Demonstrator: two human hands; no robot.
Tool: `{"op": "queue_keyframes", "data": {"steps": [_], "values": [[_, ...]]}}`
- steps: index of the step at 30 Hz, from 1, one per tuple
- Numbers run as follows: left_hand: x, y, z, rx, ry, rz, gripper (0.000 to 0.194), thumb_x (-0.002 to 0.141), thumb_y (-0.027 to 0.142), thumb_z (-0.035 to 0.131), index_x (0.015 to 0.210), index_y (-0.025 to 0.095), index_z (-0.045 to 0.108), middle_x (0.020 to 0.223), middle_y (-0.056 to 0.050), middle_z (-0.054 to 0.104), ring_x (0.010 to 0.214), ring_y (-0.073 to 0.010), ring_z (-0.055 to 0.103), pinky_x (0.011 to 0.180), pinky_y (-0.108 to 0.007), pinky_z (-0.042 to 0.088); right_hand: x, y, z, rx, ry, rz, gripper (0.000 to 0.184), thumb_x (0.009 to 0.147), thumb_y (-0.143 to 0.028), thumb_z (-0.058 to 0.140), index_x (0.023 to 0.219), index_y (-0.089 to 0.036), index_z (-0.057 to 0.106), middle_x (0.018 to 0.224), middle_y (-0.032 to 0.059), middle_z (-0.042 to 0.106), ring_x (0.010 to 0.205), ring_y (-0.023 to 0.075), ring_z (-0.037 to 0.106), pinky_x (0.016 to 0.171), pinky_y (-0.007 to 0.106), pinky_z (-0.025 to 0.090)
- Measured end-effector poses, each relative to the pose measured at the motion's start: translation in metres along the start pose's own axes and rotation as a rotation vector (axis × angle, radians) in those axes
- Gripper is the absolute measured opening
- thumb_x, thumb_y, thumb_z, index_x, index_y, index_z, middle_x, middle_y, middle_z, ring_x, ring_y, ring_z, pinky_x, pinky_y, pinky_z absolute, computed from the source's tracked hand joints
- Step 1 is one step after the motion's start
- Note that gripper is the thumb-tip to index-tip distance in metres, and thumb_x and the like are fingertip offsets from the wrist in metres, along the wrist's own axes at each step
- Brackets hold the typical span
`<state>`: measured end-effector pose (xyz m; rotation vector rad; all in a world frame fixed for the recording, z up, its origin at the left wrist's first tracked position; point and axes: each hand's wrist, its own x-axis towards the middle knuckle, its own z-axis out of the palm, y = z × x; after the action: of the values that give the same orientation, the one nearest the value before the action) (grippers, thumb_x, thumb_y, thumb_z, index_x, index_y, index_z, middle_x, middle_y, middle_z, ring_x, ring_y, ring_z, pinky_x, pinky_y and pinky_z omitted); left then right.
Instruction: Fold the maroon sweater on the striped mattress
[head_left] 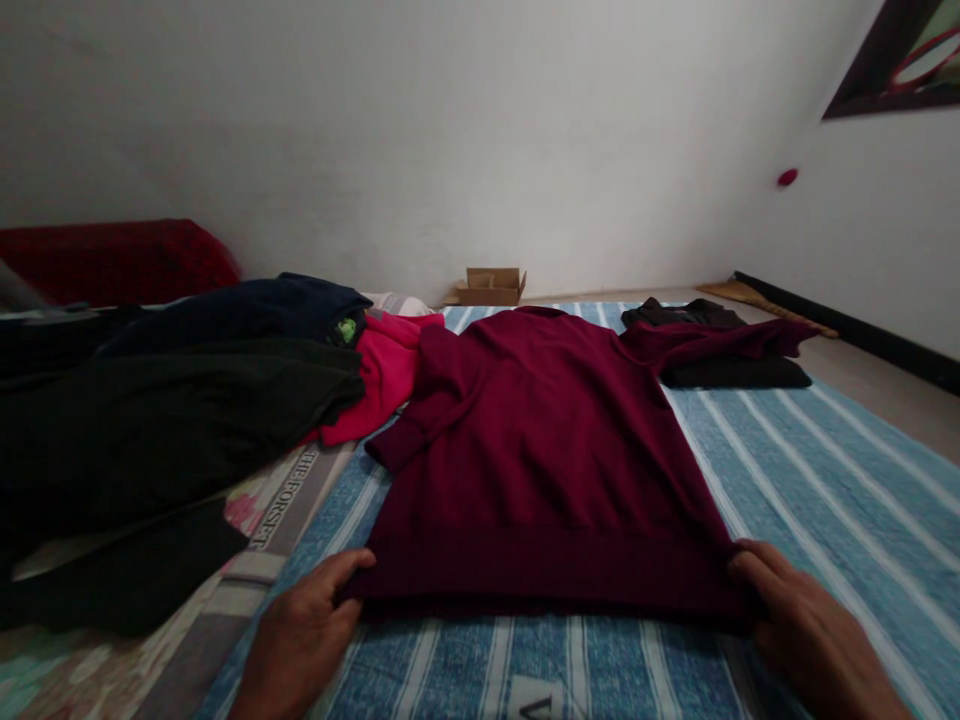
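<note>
I'm looking across a blue striped sheet [825, 480] spread low on the floor, with a plain white wall behind it. Far left, a red cushion [112, 260] sits against the wall, and in front of it a heap of dark clothes [165, 420] lies on a patterned mat [292, 500] with printed lettering. A bright pink garment [379, 375] pokes out from that heap, touching the left sleeve of the maroon sweater [540, 450]. My left hand [304, 630] pinches the sweater's near left hem corner, thumb on top and fingers curled under the edge. The sweater lies flat in the middle of the sheet, front down or up I cannot tell, hem towards me, neck towards the wall. Beyond it a small cardboard box [491, 287] stands at the foot of the wall. My right hand [802, 620] grips the near right hem corner, fingers pressed together over the cloth. The right sleeve stretches out over a folded black garment [735, 372] at the sheet's far right.
</note>
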<state>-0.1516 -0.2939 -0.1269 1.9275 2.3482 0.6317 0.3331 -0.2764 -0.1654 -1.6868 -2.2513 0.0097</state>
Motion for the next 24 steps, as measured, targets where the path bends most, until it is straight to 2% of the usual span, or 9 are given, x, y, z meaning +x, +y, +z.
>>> {"op": "queue_keyframes", "data": {"steps": [3, 7, 14, 17, 20, 24], "values": [[-0.001, -0.001, 0.008, -0.074, -0.089, -0.020, 0.037, 0.059, 0.021, 0.043, 0.088, 0.025, 0.065, 0.091, 0.001, 0.073, 0.086, -0.0212, 0.069, 0.077, -0.027, 0.054, -0.003, -0.001, 0.006, -0.024, 0.015, -0.046, 0.038, 0.058, -0.005, 0.041, 0.087, -0.024, 0.057, 0.100, 0.0061, 0.061, 0.083, 0.0206, 0.060, 0.070, 0.031, 0.049], [0.000, -0.002, 0.009, -0.111, -0.143, -0.054, 0.037, 0.060, 0.023, 0.045, 0.092, 0.024, 0.064, 0.094, 0.000, 0.073, 0.089, -0.0216, 0.068, 0.078, -0.027, 0.053, -0.003, -0.006, 0.005, -0.052, 0.009, -0.018, 0.036, 0.058, -0.004, 0.040, 0.085, -0.023, 0.057, 0.103, 0.0075, 0.059, 0.087, 0.0218, 0.059, 0.073, 0.033, 0.048], [0.002, 0.006, 0.004, -0.078, -0.227, -0.063, 0.036, 0.065, 0.024, 0.045, 0.095, 0.025, 0.064, 0.092, 0.000, 0.072, 0.087, -0.0216, 0.068, 0.077, -0.028, 0.052, -0.001, -0.006, -0.006, -0.032, -0.107, -0.005, 0.035, 0.062, -0.009, 0.042, 0.089, -0.022, 0.059, 0.101, 0.0080, 0.060, 0.080, 0.0211, 0.059, 0.070, 0.034, 0.047], [0.005, 0.016, -0.005, -0.026, -0.308, -0.064, 0.040, 0.065, 0.023, 0.044, 0.100, 0.023, 0.063, 0.096, -0.002, 0.071, 0.090, -0.0216, 0.067, 0.077, -0.029, 0.051, -0.001, -0.008, -0.012, -0.100, -0.072, -0.071, 0.037, 0.066, -0.014, 0.047, 0.099, -0.022, 0.060, 0.112, 0.0115, 0.058, 0.090, 0.0257, 0.059, 0.075, 0.040, 0.046], [0.008, 0.023, -0.014, 0.044, -0.331, 0.016, 0.038, 0.064, 0.022, 0.047, 0.098, 0.022, 0.065, 0.101, -0.004, 0.069, 0.096, -0.0231, 0.064, 0.084, -0.032, 0.049, 0.005, -0.025, -0.019, -0.099, 0.016, -0.198, 0.037, 0.072, -0.019, 0.052, 0.109, -0.022, 0.058, 0.120, 0.0126, 0.055, 0.109, 0.0298, 0.052, 0.087, 0.044, 0.042], [0.008, 0.044, -0.015, 0.094, -0.258, 0.202, 0.034, 0.063, 0.023, 0.055, 0.096, 0.022, 0.065, 0.114, -0.008, 0.063, 0.109, -0.0277, 0.055, 0.095, -0.041, 0.044, 0.024, -0.072, -0.018, 0.021, 0.058, -0.324, 0.029, 0.075, -0.013, 0.052, 0.102, -0.021, 0.060, 0.110, 0.0076, 0.061, 0.103, 0.0247, 0.053, 0.088, 0.039, 0.039]]}}
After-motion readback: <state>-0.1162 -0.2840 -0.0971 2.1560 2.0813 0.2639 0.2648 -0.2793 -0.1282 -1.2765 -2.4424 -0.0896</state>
